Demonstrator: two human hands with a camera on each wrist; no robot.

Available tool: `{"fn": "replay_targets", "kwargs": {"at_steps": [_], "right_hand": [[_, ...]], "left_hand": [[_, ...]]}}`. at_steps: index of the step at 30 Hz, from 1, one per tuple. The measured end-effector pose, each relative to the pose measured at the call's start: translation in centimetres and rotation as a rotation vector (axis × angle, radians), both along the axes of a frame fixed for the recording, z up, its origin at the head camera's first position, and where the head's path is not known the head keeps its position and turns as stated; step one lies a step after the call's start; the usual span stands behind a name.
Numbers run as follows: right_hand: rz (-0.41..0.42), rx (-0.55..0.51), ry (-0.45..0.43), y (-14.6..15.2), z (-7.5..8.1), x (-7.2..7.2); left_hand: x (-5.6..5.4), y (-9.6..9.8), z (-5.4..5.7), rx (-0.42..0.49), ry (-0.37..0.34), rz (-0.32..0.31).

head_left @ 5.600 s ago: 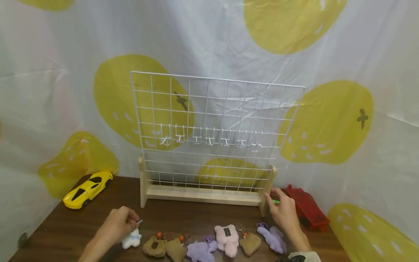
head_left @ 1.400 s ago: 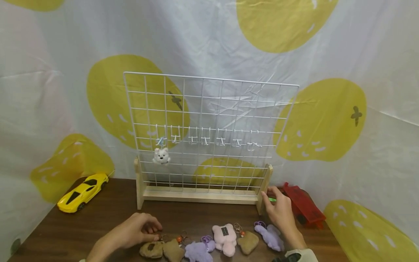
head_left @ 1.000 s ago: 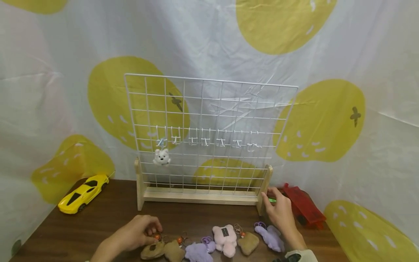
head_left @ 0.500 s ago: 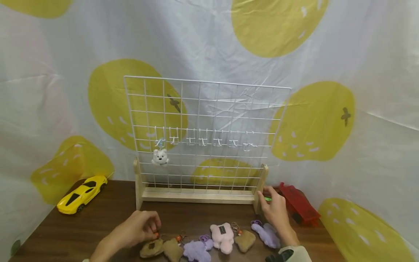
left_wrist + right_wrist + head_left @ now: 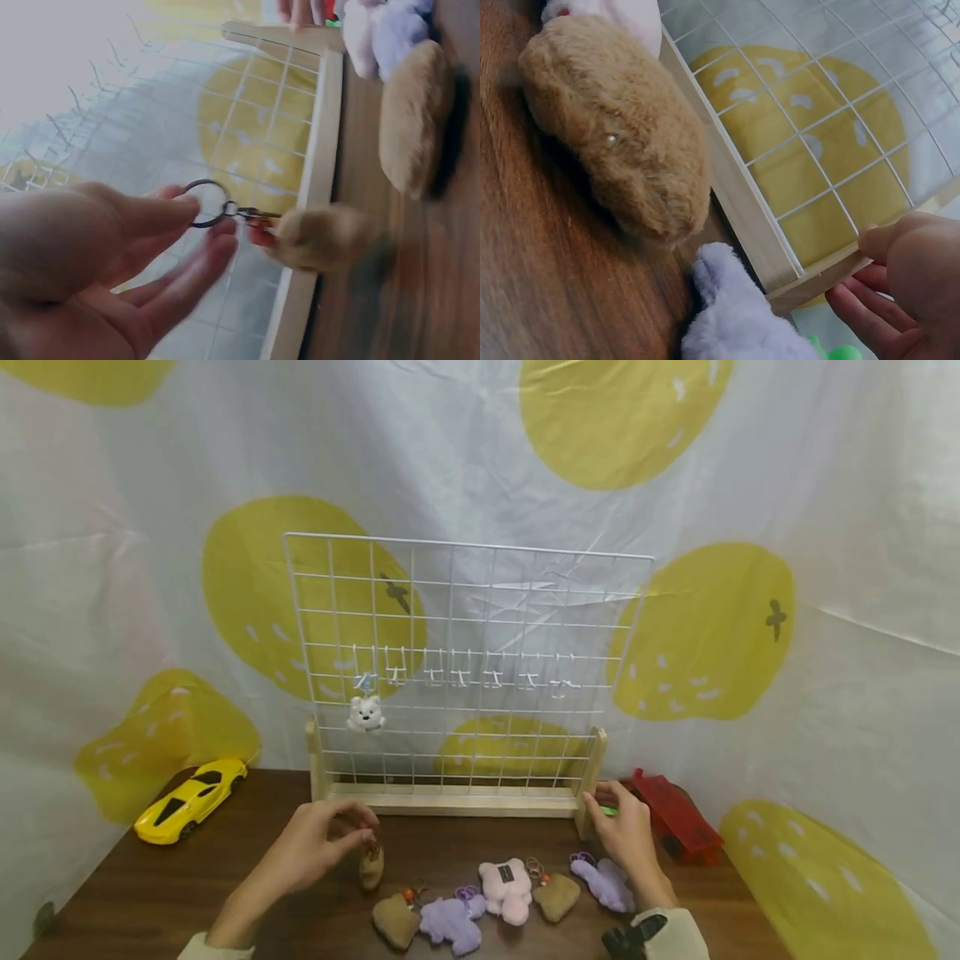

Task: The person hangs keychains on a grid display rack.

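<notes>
My left hand (image 5: 311, 843) pinches the metal key ring (image 5: 204, 181) of a brown plush keychain (image 5: 372, 867) between thumb and fingers. The plush dangles from the ring with an orange bead (image 5: 261, 232), in front of the rack's left side. At the rack's right end, my right hand (image 5: 630, 835) holds the wooden side post (image 5: 810, 281), thumb on one face and fingers on the other. A white wire grid (image 5: 450, 618) stands in this wooden base and bears a row of several white hooks (image 5: 492, 679). From the leftmost hook hangs a white bear plush keychain (image 5: 366, 715).
Along the table front lie a brown plush (image 5: 396, 922), a purple plush (image 5: 452, 923), a pink plush (image 5: 506, 888), another brown plush (image 5: 557, 897) and another purple one (image 5: 606, 883). A yellow toy car (image 5: 191, 802) sits left, a red toy (image 5: 678, 817) right.
The white bear, earlier on the table by my left hand, now hangs on the leftmost hook. My left hand has since lifted the leftmost brown plush by its ring. My right hand stays on the post.
</notes>
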State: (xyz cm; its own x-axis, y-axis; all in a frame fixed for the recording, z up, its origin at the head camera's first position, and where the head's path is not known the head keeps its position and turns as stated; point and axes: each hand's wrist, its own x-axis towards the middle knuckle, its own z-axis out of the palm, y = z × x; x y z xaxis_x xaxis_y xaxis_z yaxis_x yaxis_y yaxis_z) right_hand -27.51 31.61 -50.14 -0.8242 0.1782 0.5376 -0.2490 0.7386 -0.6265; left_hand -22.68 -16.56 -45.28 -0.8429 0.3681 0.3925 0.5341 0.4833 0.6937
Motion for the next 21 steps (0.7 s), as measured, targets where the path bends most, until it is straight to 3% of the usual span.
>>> {"fn": "replay_targets", "kwargs": {"at_steps": [7,10,15,21], "right_hand": [[-0.014,-0.024,-0.012,0.2,-0.7,-0.2],[-0.017,-0.026,-0.022,0.0,-0.7,-0.3],[-0.011,-0.039,-0.009,-0.2,-1.0,-0.4],[-0.022,-0.043,-0.009,-0.1,-1.0,-0.2]], "left_hand": [[-0.5,1.4,1.6,0.155,0.075,0.176],[-0.7,1.9,2.4,0.204,0.084,0.217],[-1.0,3.0,3.4,0.252,0.166,0.289],[-1.8,4.6,5.4,0.335,0.243,0.317]]}}
